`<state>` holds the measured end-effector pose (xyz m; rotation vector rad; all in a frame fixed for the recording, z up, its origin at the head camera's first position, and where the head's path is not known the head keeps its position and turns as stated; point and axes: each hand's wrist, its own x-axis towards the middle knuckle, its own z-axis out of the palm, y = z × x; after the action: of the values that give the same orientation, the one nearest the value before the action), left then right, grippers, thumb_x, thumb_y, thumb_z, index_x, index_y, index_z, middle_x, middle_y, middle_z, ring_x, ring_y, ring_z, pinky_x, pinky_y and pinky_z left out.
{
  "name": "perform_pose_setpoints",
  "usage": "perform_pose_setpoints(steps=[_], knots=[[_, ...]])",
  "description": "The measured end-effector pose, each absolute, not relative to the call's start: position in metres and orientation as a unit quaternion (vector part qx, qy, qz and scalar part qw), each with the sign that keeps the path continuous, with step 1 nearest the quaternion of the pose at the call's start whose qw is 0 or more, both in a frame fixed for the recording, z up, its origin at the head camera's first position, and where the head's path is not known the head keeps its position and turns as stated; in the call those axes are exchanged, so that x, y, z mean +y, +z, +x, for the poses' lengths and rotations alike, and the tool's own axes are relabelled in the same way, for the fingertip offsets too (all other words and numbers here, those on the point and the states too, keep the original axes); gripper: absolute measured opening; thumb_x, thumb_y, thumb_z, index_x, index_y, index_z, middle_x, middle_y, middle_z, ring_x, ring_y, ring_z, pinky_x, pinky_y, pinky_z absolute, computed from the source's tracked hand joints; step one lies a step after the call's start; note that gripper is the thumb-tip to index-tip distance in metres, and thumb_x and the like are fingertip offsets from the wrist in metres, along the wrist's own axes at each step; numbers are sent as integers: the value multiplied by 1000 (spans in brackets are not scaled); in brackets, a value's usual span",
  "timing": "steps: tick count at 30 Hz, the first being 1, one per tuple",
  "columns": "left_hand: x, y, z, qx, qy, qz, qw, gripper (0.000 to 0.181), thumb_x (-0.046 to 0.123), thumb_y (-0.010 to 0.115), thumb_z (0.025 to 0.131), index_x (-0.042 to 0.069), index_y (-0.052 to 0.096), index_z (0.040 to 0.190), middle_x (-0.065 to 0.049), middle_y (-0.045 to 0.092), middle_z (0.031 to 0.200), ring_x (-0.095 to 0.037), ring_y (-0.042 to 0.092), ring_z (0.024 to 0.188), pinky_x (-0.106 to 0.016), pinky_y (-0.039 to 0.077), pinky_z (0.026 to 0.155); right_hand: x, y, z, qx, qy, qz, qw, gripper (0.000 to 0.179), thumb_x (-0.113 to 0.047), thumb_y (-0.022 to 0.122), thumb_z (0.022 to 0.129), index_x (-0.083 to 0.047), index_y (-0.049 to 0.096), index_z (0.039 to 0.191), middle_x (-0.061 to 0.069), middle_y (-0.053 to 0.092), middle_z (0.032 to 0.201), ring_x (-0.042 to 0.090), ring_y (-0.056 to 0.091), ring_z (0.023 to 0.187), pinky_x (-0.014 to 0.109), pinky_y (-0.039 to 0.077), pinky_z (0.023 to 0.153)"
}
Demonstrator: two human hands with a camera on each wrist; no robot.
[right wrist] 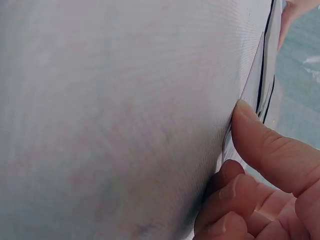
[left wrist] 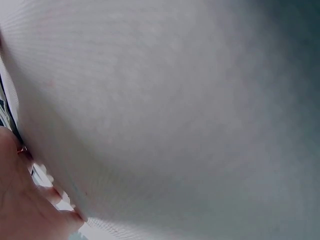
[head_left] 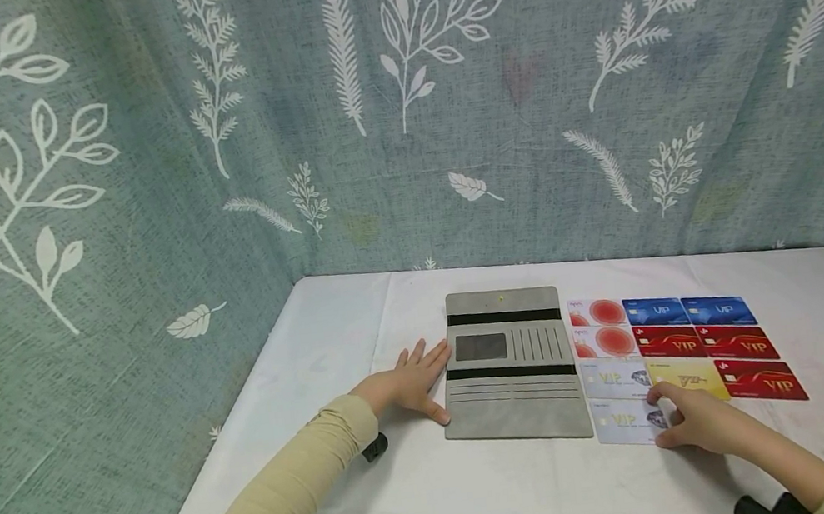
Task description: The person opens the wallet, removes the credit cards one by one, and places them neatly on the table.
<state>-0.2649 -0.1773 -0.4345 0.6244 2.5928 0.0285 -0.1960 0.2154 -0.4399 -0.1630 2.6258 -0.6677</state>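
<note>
A grey card wallet (head_left: 514, 409) lies unfolded on the white table, with card slots and a dark window facing up. My left hand (head_left: 417, 378) rests flat on the table at its left edge, fingers spread and touching that edge. At the lower right, my right hand (head_left: 700, 419) pinches the right end of a silver VIP card (head_left: 621, 422), thumb at its near edge and index finger at its far edge. In the right wrist view the thumb (right wrist: 270, 145) presses against the card's edge. The left wrist view shows part of the left hand (left wrist: 25, 195) and mostly tabletop.
Cards lie in rows right of the wallet: red-circle cards (head_left: 605, 342), blue VIP cards (head_left: 719, 311), red VIP cards (head_left: 760, 379), a yellow card (head_left: 684, 377) and another silver card (head_left: 609, 379). A leaf-patterned curtain (head_left: 460, 143) hangs behind the white table (head_left: 358, 321).
</note>
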Motion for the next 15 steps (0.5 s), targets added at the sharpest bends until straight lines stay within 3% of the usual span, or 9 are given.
perform_pose_setpoints(steps=[11,15], knots=[[-174,-432,-267,949,-24,221,225,117,63,68,65,12,3,148,-2,-2,155,-35,-2,140,-53,7,110,219,-438,-194,934,-276,-41,221,64,-29,79,65,-6,49,117,7,49,73,19,48,58,28,48,53],[-172,-429,-264,958,-33,191,213,119,64,69,62,10,8,148,-5,3,155,-38,5,139,-55,11,109,233,-428,-196,933,-317,-45,166,64,-32,73,75,-1,45,124,7,55,75,18,50,60,30,51,57]])
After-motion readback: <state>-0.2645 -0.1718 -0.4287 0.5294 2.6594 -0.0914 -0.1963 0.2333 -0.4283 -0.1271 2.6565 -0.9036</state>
